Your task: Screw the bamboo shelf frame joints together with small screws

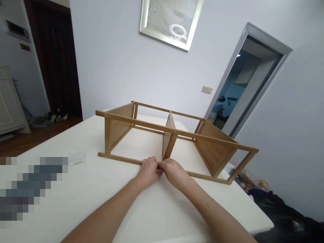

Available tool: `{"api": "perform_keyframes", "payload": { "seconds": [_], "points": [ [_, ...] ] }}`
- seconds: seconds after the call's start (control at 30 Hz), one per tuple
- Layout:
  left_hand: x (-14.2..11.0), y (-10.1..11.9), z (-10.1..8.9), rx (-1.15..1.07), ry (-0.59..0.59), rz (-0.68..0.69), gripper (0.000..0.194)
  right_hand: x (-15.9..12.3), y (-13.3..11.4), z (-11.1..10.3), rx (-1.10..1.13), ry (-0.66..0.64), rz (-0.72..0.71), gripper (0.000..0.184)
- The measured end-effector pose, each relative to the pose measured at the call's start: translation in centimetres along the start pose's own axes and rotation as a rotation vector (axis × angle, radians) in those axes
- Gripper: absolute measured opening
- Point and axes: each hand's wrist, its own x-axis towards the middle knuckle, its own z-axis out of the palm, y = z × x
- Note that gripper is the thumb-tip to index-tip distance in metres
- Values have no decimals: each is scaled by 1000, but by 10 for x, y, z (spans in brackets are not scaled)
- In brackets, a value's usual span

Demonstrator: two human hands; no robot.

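A wooden shelf unit (199, 136) lies on its side on the white table (121, 206), with three panels standing across between its long rails. Both my hands meet at the near lower rail (124, 158), where the middle panel (168, 135) joins it. My left hand (149, 170) has its fingers curled round that rail, just left of the joint. Close against it, my right hand (174, 170) is closed with fingertips pinched at the joint. Whatever small thing may sit between the fingertips is hidden by them.
A small clear plastic bag (77, 157) lies on the table at the left. Behind stands a white wall with a framed mirror (172, 23) and a doorway at the right. Dark cloth items (280, 209) are heaped beyond the table's right edge.
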Motion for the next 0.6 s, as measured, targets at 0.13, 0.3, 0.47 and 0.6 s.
{"api": "perform_keyframes", "payload": {
  "seconds": [0.13,0.3,0.47,0.6],
  "points": [
    [-2,1,2,30,9,15,19,-2,-3,-3,-66,-8,1,20],
    [-5,6,-2,63,9,50,24,-21,4,8,-261,147,-111,21],
    [-5,6,-3,65,2,44,24,-27,10,16,-299,248,-231,28],
    [-4,3,-1,52,-4,44,24,-25,11,17,-300,248,-246,30]
  ]
}}
